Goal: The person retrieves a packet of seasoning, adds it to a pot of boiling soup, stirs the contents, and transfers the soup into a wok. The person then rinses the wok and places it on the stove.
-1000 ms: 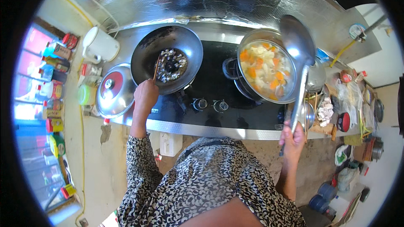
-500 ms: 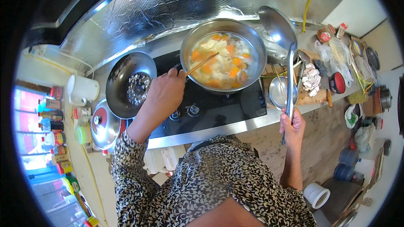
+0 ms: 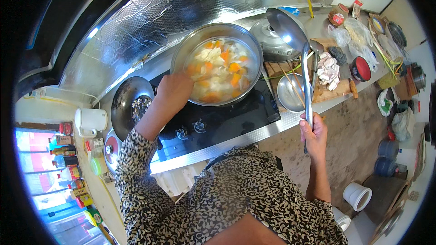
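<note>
A large steel pot (image 3: 217,102) of soup with orange carrot chunks and pale pieces (image 3: 218,66) stands on the black stove. My left hand (image 3: 175,91) is closed at the pot's near-left rim, around wooden chopsticks that the hand and steam mostly hide in this view. Upright in my right hand (image 3: 314,132), gripped by the lower end of its handle, is a big steel ladle (image 3: 287,29). Its bowl is raised at the far end, right of the pot, in front of a lidded silver pot (image 3: 268,41). Below the ladle sits a small metal bowl (image 3: 288,93) with thin sticks across it.
Left of the pot, a dark wok (image 3: 121,100) holds chopped bits. A wooden board (image 3: 324,93) carries cut pale pieces (image 3: 328,70) and a knife handle (image 3: 353,88). Beyond it are a red-and-black bowl (image 3: 360,69) and plastic bags. Foil covers the back wall.
The view has shifted, so the pot sits further left. My left hand has come closer over the pot's rim, and the chopsticks no longer show plainly. The ladle stays held upright.
</note>
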Available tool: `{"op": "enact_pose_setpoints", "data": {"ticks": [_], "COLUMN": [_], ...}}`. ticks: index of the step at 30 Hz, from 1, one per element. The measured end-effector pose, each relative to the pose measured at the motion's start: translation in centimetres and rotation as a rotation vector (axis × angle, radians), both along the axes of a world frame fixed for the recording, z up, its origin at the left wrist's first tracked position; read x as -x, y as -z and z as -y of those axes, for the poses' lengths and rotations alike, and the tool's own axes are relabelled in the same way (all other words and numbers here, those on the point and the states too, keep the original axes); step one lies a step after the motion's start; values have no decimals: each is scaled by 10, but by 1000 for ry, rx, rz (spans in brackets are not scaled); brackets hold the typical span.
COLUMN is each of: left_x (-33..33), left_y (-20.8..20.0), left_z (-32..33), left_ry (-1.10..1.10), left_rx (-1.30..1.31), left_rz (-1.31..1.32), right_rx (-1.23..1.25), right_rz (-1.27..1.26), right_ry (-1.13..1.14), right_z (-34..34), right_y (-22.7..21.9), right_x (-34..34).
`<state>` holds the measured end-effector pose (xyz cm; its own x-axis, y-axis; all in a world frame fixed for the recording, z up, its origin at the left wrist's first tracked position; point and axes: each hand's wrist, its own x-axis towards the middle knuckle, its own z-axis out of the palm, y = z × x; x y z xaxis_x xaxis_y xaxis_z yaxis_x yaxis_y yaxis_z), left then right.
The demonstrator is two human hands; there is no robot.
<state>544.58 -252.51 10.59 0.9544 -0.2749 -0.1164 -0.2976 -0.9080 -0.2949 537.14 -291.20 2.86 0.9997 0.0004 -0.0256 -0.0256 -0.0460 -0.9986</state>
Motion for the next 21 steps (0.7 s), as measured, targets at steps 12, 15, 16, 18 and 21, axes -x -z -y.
{"op": "enact_pose_setpoints", "data": {"ticks": [12,15,16,18,21], "left_x": [113,142,150,157,158], "left_y": [-50,-18,-3,5,8], "left_z": [17,15,10,6,6], "left_ry": [-236,-249,-254,-341,-430], "left_rx": [150,289,320,368,570], "left_rz": [208,267,263,193,291], "right_rx": [-15,-5,-3,1,-1], "right_rz": [-2,-10,-18,-30,-28], "right_ry": [4,30,31,39,74], "right_z": [6,11,12,13,19], "right_y": [-5,-10,-9,-8,-10], "right_x": [-11,-9,-10,-10,-5]}}
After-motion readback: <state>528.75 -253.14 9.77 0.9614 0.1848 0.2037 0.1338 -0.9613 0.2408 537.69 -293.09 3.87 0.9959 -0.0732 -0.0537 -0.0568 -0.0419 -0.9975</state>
